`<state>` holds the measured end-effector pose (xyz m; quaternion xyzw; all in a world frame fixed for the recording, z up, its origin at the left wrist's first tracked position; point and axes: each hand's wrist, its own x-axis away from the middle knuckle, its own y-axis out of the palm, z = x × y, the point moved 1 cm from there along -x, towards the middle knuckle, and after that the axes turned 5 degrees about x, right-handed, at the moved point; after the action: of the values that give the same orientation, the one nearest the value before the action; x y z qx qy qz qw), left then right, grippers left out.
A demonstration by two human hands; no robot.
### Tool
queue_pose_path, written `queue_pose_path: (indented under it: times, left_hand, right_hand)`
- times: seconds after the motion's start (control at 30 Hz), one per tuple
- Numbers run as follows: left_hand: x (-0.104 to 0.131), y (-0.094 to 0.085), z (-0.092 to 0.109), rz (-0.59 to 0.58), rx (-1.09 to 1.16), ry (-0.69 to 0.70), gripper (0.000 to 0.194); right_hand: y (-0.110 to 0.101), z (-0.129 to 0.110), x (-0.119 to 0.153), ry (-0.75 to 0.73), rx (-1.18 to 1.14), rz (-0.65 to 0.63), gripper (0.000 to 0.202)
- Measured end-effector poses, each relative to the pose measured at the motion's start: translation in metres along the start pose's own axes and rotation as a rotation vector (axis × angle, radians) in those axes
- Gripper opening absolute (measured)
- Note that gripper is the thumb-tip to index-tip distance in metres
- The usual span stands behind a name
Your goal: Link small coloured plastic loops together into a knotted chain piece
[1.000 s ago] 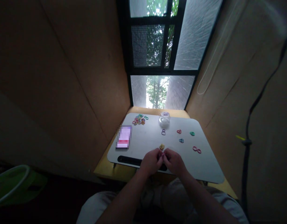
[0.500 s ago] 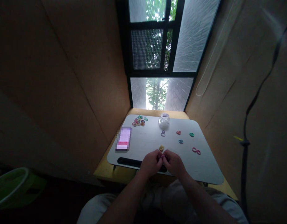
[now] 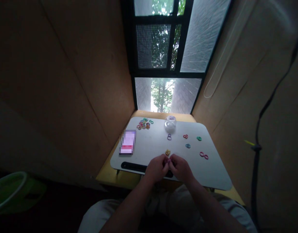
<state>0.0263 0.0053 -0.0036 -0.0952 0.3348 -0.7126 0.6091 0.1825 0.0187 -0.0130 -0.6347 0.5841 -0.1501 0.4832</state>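
Note:
My left hand (image 3: 156,167) and my right hand (image 3: 180,167) meet over the near edge of the white lap table (image 3: 151,145). Fingertips of both are pinched together on a small pinkish-purple hair tie, mostly hidden by the fingers. Just beyond them lies a yellow hair tie bunch (image 3: 167,152). Farther off are a purple hair tie (image 3: 169,137), a red one (image 3: 185,136), a blue one (image 3: 188,146) and a green one (image 3: 199,138). A pink hair tie (image 3: 204,155) lies in a figure eight to the right.
A mixed pile of hair ties (image 3: 143,124) lies at the far left of the table. A clear round container (image 3: 170,124) stands at the back. At left lies a phone (image 3: 127,142) with its screen lit. A black slot (image 3: 133,166) runs along the near edge; a green basket (image 3: 18,191) stands low left.
Both hands keep their pinch over the near edge, with only slight finger movement. The whole view has shifted slightly; the things on the table lie as before.

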Motion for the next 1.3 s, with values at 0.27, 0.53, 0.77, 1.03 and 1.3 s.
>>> queue_pose_path:
  times: [0.27, 0.53, 0.77, 1.03, 1.3]
  left_hand:
    - [-0.0004, -0.0029, 0.0015, -0.014, 0.015, 0.0, 0.008]
    - [-0.0027, -0.004, 0.0001, -0.023, 0.049, 0.003, 0.008]
    - [-0.0023, -0.002, -0.0008, -0.008, 0.058, 0.002, 0.008]
    - [-0.003, -0.0015, 0.0001, 0.013, 0.056, -0.02, 0.008]
    - [-0.0045, -0.0001, -0.0008, 0.046, 0.06, -0.034, 0.01]
  right_hand:
    - [0.0019, 0.0029, -0.0012, 0.018, -0.022, -0.022, 0.013]
    - [0.0028, 0.005, -0.0025, 0.023, -0.016, -0.032, 0.015]
    - [0.0028, 0.0035, -0.0029, 0.026, -0.04, -0.031, 0.016]
    - [0.002, 0.0026, -0.0014, 0.015, -0.02, -0.014, 0.015]
    - [0.0002, 0.0001, -0.0015, 0.01, -0.012, 0.007, 0.017]
